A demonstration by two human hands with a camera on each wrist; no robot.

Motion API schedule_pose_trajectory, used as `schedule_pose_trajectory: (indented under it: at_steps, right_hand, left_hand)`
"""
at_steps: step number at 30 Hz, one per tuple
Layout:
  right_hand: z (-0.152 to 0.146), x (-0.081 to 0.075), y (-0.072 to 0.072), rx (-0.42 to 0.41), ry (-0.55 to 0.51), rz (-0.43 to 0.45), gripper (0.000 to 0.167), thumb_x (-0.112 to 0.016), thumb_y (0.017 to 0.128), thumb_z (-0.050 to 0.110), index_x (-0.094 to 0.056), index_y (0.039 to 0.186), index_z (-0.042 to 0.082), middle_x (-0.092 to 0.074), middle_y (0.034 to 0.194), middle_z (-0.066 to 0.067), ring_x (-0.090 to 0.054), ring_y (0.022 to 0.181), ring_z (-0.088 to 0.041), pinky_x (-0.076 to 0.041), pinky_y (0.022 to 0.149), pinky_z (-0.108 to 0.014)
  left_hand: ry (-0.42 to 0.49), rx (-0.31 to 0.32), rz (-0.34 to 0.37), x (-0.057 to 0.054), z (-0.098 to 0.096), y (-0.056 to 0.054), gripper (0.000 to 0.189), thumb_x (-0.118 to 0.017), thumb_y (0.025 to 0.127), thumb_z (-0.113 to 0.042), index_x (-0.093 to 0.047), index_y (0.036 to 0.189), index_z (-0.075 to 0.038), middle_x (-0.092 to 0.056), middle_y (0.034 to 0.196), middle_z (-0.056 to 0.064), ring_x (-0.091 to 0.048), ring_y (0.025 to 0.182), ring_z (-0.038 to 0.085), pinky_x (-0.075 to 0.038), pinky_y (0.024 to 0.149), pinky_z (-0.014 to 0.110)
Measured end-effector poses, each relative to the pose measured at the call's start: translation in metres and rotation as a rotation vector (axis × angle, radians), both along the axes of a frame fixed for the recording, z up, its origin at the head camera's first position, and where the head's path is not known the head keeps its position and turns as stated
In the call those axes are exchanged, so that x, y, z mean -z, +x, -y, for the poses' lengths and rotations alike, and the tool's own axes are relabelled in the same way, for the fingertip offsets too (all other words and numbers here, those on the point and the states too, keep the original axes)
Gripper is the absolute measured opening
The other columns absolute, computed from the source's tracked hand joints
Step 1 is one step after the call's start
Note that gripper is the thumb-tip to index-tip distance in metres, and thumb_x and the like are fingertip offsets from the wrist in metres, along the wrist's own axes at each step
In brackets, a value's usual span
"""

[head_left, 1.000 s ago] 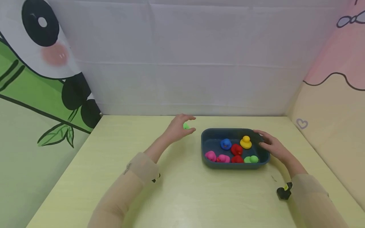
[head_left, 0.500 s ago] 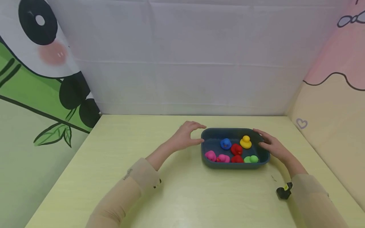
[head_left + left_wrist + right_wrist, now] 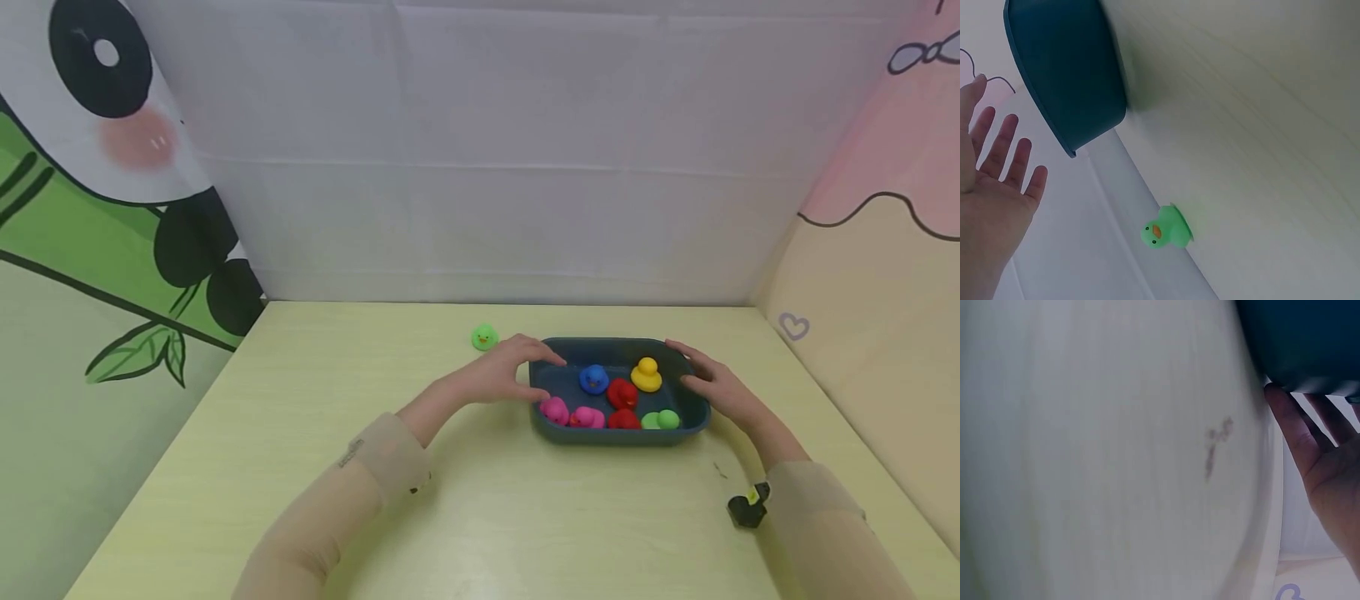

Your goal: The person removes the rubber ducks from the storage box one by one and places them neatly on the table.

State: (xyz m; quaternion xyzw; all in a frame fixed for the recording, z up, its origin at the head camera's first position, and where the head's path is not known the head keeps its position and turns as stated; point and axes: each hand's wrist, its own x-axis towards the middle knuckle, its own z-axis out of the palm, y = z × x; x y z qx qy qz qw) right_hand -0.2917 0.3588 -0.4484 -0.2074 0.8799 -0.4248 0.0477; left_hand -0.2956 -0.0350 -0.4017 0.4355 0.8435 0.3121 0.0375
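Note:
A dark blue-green plastic basin stands on the table, holding several rubber ducks, among them a blue duck, a yellow duck and a pink duck. My left hand hovers at the basin's left end, fingertips and thumb spread over the rim. In the left wrist view that hand shows spread fingers and holds nothing. A green duck sits outside on the table, behind the left hand. At the basin's right end, my right hand touches the rim with extended fingers.
The pale yellow table ends at a white back wall. Printed side panels stand left and right. A black device hangs at the right wrist. A small dark mark lies on the tabletop near the right forearm.
From beside the green duck, my left hand has moved right and nearer to the basin's left rim, uncovering that duck. My right hand, the basin and its ducks look unmoved.

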Motion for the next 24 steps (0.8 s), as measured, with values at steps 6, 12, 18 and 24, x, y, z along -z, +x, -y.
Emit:
schedule_pose_trajectory:
  at_steps: [6, 12, 18, 24]
  right_hand:
    - [-0.001, 0.002, 0.0, -0.002, -0.005, 0.012, 0.053, -0.046, 0.1, 0.018, -0.027, 0.149, 0.013, -0.024, 0.153, -0.02, -0.021, 0.136, -0.044, -0.03, 0.105, -0.025]
    - [-0.003, 0.003, 0.001, -0.009, -0.014, -0.002, 0.053, -0.045, 0.1, 0.018, -0.027, 0.149, 0.013, -0.024, 0.153, -0.02, -0.023, 0.138, -0.036, -0.025, 0.092, -0.003]
    - [-0.003, 0.002, 0.001, -0.002, 0.002, 0.003, 0.053, -0.045, 0.1, 0.019, -0.027, 0.149, 0.015, -0.023, 0.153, -0.019, -0.023, 0.136, -0.042, -0.026, 0.092, -0.005]
    - [-0.002, 0.003, 0.001, -0.009, -0.01, 0.014, 0.053, -0.045, 0.1, 0.019, -0.026, 0.149, 0.014, -0.022, 0.153, -0.021, -0.02, 0.136, -0.045, -0.024, 0.09, -0.002]
  left_hand:
    - [-0.055, 0.075, -0.009, 0.001, -0.006, -0.006, 0.044, -0.072, 0.083, -0.025, -0.06, 0.125, -0.019, -0.058, 0.127, -0.007, -0.045, 0.12, 0.011, -0.036, 0.102, 0.028]
    - [-0.156, 0.107, 0.001, -0.003, -0.013, -0.014, 0.042, -0.072, 0.083, -0.025, -0.063, 0.123, -0.016, -0.059, 0.125, -0.007, -0.047, 0.119, 0.012, -0.036, 0.103, 0.026]
    - [-0.276, 0.129, 0.056, -0.003, -0.021, -0.021, 0.039, -0.071, 0.084, -0.027, -0.063, 0.121, -0.016, -0.06, 0.122, -0.009, -0.05, 0.118, 0.01, -0.038, 0.102, 0.026]
    - [-0.381, 0.169, 0.087, -0.004, -0.029, -0.022, 0.036, -0.072, 0.083, -0.03, -0.066, 0.116, -0.018, -0.063, 0.11, -0.012, -0.053, 0.108, 0.006, -0.042, 0.095, 0.021]
